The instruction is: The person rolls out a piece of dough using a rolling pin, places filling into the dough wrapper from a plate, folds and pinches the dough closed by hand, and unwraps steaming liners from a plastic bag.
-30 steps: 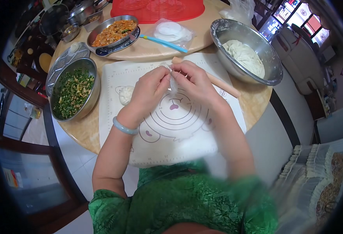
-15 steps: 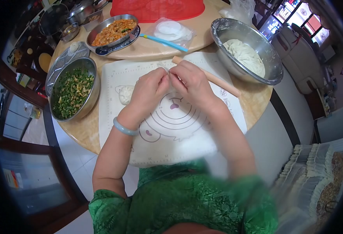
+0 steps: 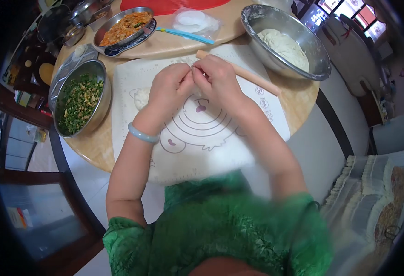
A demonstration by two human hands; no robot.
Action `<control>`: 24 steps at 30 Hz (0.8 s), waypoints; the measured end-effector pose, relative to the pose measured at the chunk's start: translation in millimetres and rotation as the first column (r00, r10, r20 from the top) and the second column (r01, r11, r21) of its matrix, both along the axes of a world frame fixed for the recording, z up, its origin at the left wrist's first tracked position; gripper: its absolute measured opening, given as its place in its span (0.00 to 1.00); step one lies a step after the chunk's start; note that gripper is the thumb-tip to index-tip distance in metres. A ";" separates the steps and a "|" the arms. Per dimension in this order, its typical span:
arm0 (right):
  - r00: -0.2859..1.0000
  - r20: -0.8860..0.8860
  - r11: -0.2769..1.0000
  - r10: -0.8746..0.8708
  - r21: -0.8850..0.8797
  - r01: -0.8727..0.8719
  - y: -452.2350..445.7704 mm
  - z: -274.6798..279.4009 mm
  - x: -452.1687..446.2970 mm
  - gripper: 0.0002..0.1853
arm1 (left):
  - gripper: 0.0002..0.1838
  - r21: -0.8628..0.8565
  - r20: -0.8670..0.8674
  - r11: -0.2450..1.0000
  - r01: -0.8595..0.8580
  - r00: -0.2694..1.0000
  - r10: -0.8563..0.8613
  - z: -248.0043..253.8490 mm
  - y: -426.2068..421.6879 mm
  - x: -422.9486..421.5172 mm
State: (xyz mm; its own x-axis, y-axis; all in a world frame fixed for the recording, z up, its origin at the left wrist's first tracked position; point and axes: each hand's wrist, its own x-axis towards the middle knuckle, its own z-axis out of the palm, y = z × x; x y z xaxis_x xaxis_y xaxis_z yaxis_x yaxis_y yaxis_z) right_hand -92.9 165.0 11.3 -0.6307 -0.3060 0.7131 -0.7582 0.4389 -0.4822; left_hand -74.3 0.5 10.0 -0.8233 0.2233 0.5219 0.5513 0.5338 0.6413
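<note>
Fingertips pinched, my left hand and my right hand meet over the upper middle of a white printed mat. Something thin and pale shows between and behind the fingers, mostly hidden; it looks like plastic film or dough, I cannot tell which. A white piece of shaped dough lies on the mat just left of my left hand. Behind my right hand a wooden rolling pin lies slanted across the mat's upper right.
A steel bowl of chopped greens stands at the left. Behind are a pan of orange filling, a blue-handled utensil and a plastic bag with white discs. A large bowl holds dough at the right.
The whole view has shifted, so the table and bowls appear higher up. My hands have drawn closer together, and the pale thing seen hanging between them earlier is now mostly covered.
</note>
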 end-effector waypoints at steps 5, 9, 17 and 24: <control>0.998 -0.048 0.999 -0.046 -0.016 0.045 1.8 -11.2 -3.9 0.06 | 0.09 0.072 0.055 0.997 -0.007 0.998 0.003 -3.2 5.5 0.8; 0.947 0.308 0.967 0.092 -0.255 -0.011 11.3 5.6 -1.9 0.06 | 0.11 0.298 0.186 0.949 -0.098 0.982 0.043 -3.2 -2.6 -0.9; 0.476 0.415 0.540 0.775 -0.827 -0.159 35.8 7.6 -20.8 0.11 | 0.21 0.734 0.424 0.669 -0.115 0.848 -0.319 9.4 -8.1 -7.2; 0.436 0.502 0.567 0.747 -0.823 -0.023 29.4 25.9 -11.2 0.14 | 0.16 0.828 0.395 0.555 -0.077 0.782 -0.481 11.9 -11.0 -1.2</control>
